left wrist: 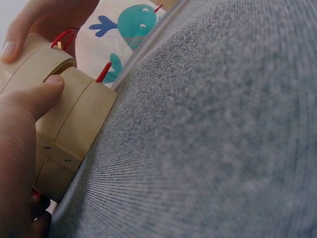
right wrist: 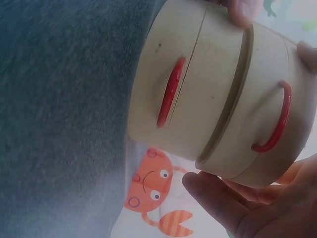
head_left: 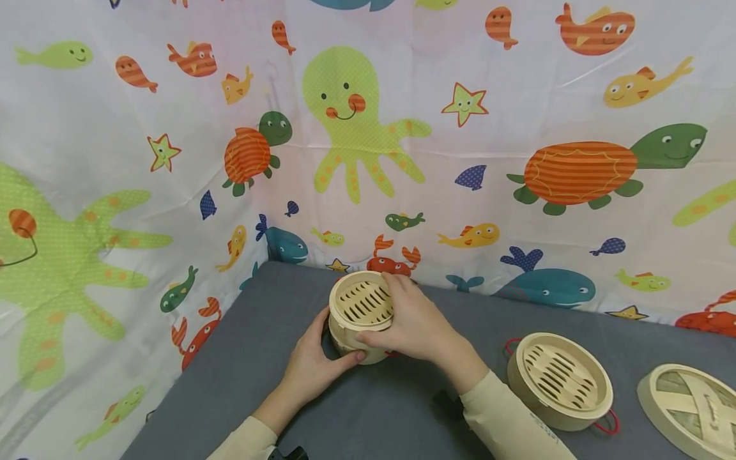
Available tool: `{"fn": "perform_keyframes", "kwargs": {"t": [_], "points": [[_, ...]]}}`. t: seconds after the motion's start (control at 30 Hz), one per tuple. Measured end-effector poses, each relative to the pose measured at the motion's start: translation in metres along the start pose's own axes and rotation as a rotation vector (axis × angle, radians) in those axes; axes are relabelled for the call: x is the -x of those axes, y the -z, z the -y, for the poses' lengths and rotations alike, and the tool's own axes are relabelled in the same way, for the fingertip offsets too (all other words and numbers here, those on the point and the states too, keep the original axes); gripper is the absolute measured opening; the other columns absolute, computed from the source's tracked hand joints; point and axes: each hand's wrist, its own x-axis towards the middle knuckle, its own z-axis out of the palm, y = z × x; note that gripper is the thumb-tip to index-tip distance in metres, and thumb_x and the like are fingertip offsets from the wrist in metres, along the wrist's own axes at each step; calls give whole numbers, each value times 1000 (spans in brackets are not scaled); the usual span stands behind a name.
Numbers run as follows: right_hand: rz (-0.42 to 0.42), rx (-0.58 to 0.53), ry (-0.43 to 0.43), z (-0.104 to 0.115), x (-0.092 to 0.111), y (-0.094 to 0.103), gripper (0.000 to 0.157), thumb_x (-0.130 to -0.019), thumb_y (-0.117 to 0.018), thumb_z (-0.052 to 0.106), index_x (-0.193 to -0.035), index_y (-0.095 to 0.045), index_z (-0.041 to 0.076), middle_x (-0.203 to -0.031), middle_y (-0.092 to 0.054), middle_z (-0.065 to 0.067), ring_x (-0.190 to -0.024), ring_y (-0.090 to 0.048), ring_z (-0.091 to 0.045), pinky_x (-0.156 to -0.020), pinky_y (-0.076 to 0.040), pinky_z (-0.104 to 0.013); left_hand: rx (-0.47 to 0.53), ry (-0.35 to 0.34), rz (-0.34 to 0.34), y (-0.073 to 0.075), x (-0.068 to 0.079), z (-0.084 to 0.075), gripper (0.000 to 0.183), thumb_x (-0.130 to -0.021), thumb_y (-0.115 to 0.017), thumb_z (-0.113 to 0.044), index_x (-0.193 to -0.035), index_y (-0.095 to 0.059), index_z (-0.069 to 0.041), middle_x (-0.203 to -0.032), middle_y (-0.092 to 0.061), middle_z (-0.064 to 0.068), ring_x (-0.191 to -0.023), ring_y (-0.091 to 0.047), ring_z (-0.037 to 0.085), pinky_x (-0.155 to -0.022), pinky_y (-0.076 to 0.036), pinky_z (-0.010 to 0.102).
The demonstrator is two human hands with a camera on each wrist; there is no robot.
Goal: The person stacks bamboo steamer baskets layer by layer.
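Two round bamboo steamer baskets are stacked at the back of the grey table, left of centre. My right hand grips the upper basket by its sides, thumb at the front and fingers at the far rim. Slots show in its floor. The left hand holds the lower basket around its left side, its thumb near the seam in the left wrist view. The upper basket sits slightly tilted, a dark gap showing along the seam. Both baskets have red side handles.
Another steamer basket with red handles stands on the table to the right, beyond the right forearm. Farther right lies a woven steamer lid. A sea-animal curtain borders the table behind and at left.
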Motion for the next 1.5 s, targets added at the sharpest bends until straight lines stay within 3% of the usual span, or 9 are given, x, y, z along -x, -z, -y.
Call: {"fn": "perform_keyframes", "kwargs": {"t": [0.2, 1.07, 1.5], "points": [[-3, 3, 10, 3, -1, -4, 115, -74, -91, 65, -162, -44, 5, -145, -56, -13, -124, -60, -33, -101, -56, -54, 9, -24, -3, -1, -1, 1, 118, -81, -96, -58, -171, -34, -14, -167, -48, 9, -154, -46, 28, -122, -38, 60], [-3, 42, 32, 3, -2, -8, 119, -78, -87, 67, -165, -39, 1, -152, -52, -18, -130, -58, -42, -107, -54, -58, 31, -39, -4, 0, -1, 1, 117, -82, -94, -58, -172, -33, -14, -170, -44, 8, -156, -42, 28, -123, -36, 61], [59, 6, 11, 1, 4, -2, 125, -81, -83, 75, -171, -31, 5, -160, -46, -19, -142, -52, -40, -111, -50, -60, 16, -19, 2, 1, 0, 0, 117, -84, -92, -60, -173, -32, -15, -170, -43, 9, -156, -42, 29, -123, -37, 62]]}}
